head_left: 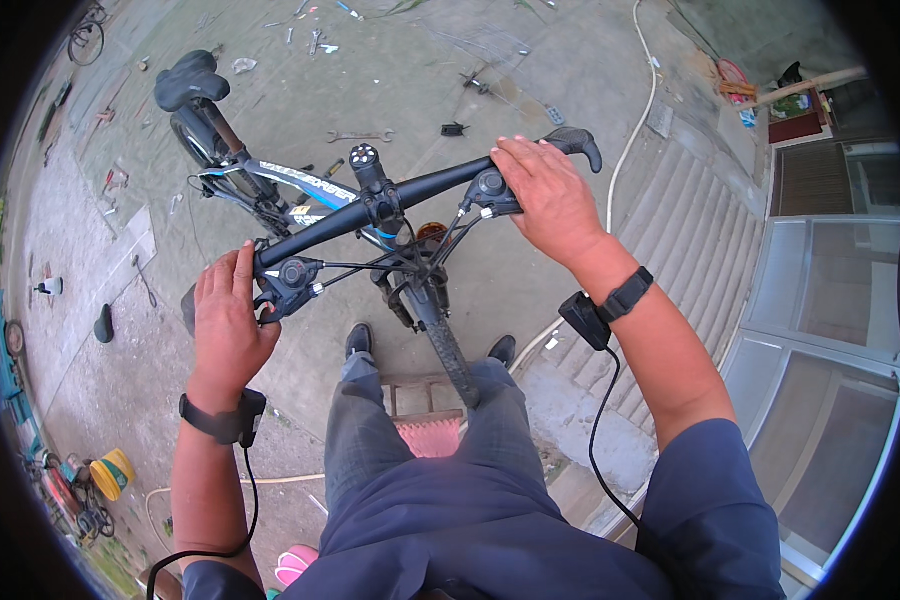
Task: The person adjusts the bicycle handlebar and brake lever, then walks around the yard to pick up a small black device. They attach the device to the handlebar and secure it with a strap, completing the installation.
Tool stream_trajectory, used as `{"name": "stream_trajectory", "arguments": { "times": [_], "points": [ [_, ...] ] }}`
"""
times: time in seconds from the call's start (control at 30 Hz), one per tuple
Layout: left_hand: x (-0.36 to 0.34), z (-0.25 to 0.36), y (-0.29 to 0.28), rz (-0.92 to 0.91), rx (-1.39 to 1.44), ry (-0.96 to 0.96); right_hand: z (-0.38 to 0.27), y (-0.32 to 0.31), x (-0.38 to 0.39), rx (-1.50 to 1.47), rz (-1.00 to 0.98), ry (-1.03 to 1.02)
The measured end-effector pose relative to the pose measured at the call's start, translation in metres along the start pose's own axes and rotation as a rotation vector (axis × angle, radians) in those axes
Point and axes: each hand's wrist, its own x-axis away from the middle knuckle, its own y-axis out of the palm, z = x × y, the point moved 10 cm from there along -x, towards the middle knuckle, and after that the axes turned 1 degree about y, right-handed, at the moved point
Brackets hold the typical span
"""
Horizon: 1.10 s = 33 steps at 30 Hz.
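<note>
I hold a bicycle's black handlebar (320, 230) with both hands, the front tyre (440, 350) standing between my legs. My left hand (230, 320) grips the bar's left end beside the shifter and brake unit (298, 275). My right hand (550, 200) is closed over the right end, by the other shifter (490, 188). Cables loop below the stem (370, 180). The blue, white and black frame (300, 185) runs back toward the saddle (192, 82). A stool with a pink cushion (425, 435) is between my legs.
A large wrench (360, 134) and scattered small tools lie on the concrete floor (520, 300). A loose saddle (103, 323) and a yellow bucket (112, 472) are at left. A pale hose (642, 110) runs along the right, near steps (690, 250) and a framed glass door (810, 440).
</note>
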Motion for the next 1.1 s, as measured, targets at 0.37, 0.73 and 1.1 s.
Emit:
{"name": "stream_trajectory", "arguments": {
  "times": [0.37, 0.73, 1.1],
  "points": [
    [-0.001, 0.001, -0.002, 0.012, 0.019, -0.011, 0.006, -0.002, 0.001, -0.069, -0.025, 0.054],
    [-0.001, 0.003, -0.006, -0.038, -0.019, -0.075, 0.006, -0.005, -0.001, -0.102, 0.007, 0.055],
    [0.066, -0.060, -0.059, 0.225, 0.285, -0.192, 0.016, -0.033, 0.015, -0.090, -0.037, 0.164]
  ]
}}
